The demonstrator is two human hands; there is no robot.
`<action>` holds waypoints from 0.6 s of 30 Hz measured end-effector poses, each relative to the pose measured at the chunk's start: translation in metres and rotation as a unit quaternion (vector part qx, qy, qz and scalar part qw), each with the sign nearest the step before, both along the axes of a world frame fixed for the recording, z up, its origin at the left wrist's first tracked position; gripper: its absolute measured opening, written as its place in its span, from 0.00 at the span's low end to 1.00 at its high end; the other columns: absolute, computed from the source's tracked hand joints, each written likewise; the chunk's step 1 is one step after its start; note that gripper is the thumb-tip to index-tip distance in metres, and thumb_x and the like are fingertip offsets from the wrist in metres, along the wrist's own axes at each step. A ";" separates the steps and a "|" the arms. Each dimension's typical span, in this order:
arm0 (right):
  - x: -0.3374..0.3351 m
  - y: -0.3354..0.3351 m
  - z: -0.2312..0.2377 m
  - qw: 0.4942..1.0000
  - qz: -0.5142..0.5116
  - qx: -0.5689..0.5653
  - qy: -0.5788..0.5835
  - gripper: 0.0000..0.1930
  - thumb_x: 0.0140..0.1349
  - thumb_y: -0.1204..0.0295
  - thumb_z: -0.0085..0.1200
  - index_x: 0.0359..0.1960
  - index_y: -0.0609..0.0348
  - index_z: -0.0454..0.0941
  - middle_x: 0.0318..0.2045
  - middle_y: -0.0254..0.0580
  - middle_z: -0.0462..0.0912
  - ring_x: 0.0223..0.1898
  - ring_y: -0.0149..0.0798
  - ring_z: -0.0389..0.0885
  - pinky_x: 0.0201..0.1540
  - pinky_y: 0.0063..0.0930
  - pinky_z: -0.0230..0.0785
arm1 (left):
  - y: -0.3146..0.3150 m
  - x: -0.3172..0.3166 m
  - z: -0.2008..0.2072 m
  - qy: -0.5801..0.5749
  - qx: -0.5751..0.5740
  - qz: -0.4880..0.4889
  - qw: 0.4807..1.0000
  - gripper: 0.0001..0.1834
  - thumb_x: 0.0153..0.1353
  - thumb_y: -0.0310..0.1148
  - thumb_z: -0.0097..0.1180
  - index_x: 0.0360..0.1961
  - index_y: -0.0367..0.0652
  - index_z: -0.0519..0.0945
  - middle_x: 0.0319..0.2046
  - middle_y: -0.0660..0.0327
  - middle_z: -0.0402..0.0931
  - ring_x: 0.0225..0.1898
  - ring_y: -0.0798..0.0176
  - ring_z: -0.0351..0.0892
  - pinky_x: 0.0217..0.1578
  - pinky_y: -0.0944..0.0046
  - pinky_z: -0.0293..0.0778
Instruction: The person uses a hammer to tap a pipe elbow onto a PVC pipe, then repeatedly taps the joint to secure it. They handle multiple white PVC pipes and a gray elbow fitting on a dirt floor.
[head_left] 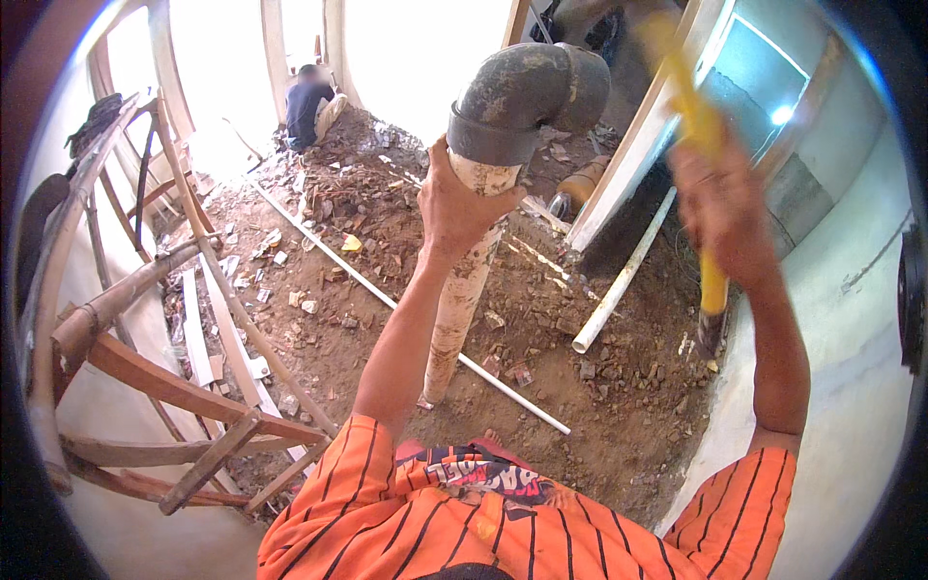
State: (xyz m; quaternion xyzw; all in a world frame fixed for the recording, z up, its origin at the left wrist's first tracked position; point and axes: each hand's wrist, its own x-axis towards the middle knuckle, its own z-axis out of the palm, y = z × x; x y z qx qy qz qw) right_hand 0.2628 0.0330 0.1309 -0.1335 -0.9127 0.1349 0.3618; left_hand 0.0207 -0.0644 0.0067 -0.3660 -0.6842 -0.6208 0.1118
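Observation:
My left hand (466, 206) is wrapped round a thick, dirt-stained white pipe (452, 324), just under the black elbow fitting (517, 97) on its top end. The pipe stands nearly upright, its lower end down at the soil. To the right, my right hand (717, 198) is raised and closed round the yellow handle of a long tool (691, 106). Motion smears the tool's upper end, so I cannot tell its kind. It is apart from the elbow fitting.
Loose soil and rubble (338, 251) cover the floor. A thin white pipe (329, 249) lies across it, and another white pipe (628, 275) rests at right. Bamboo and timber framing (174, 387) stands at left. Another person (311, 108) sits at the back. A pale wall (831, 377) bounds the right.

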 end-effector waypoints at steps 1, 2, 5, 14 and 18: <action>0.001 0.000 -0.005 1.000 0.010 0.015 -0.024 0.17 0.68 0.64 0.43 0.55 0.57 0.65 0.19 0.24 0.64 0.15 0.16 0.61 0.14 0.12 0.56 | 0.001 0.001 -0.001 0.002 0.002 0.000 1.000 0.51 0.32 0.42 0.75 0.57 0.35 0.60 0.44 0.46 0.75 0.45 0.49 0.78 0.48 0.51 0.75; -0.005 0.004 -0.020 0.996 0.034 0.059 -0.065 0.17 0.68 0.65 0.43 0.55 0.57 0.65 0.19 0.24 0.64 0.15 0.16 0.61 0.15 0.12 0.55 | 0.001 0.001 0.000 0.007 0.003 0.004 1.000 0.52 0.32 0.43 0.75 0.57 0.35 0.59 0.44 0.47 0.75 0.45 0.49 0.78 0.48 0.52 0.75; 0.010 -0.013 -0.017 0.994 0.021 -0.034 -0.099 0.19 0.64 0.64 0.47 0.54 0.60 0.66 0.25 0.39 0.72 0.26 0.34 0.72 0.31 0.30 0.63 | -0.005 -0.005 0.002 -0.011 -0.003 -0.002 1.000 0.54 0.32 0.44 0.76 0.58 0.35 0.58 0.45 0.47 0.75 0.45 0.50 0.79 0.47 0.52 0.76; 0.011 -0.042 -0.146 0.980 0.025 -0.198 -0.009 0.19 0.61 0.65 0.49 0.52 0.59 0.68 0.35 0.50 0.79 0.34 0.57 0.78 0.36 0.43 0.70 | -0.062 -0.066 0.065 0.106 0.153 -0.137 0.973 0.58 0.37 0.43 0.76 0.66 0.41 0.51 0.53 0.41 0.70 0.51 0.50 0.76 0.52 0.53 0.74; -0.018 -0.072 -0.182 0.978 0.110 -0.173 -0.031 0.20 0.61 0.67 0.52 0.53 0.60 0.68 0.31 0.43 0.79 0.27 0.39 0.80 0.29 0.31 0.71 | -0.078 -0.075 0.114 0.186 -0.023 -0.186 0.964 0.47 0.38 0.46 0.75 0.58 0.39 0.67 0.45 0.50 0.77 0.46 0.57 0.78 0.49 0.58 0.74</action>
